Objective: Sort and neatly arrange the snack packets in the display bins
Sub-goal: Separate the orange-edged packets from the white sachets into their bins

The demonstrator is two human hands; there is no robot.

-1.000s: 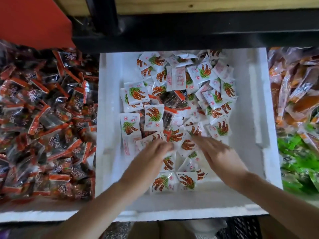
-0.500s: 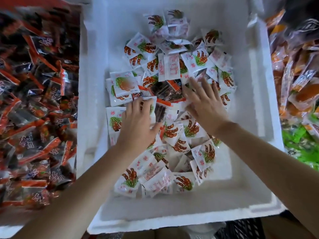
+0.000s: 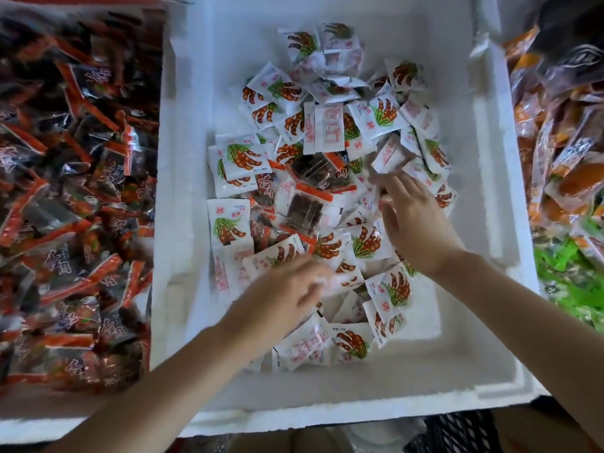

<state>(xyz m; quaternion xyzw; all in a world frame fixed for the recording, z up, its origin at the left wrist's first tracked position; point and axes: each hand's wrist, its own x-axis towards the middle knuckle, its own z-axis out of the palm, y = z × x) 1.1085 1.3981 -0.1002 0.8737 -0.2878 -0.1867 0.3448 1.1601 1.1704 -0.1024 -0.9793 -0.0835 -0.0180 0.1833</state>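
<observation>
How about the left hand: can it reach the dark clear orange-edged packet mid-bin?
Probably yes: the dark clear orange-edged packet lies uncovered atop the white packets, just beyond the left hand; nothing between.

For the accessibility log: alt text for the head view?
Left hand and right hand reach into a white foam bin of white snack packets with stray dark packets. Red-black packets lie left; orange packets and green packets right.

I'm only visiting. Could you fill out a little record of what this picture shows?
Middle bin: white foam, holding white packets with a few dark packets mixed in
Left of it: red-and-black packets
Right of it: orange packets, green packets
Left hand: over the white packets, blurred
Right hand: touches the pile, farther back
</observation>
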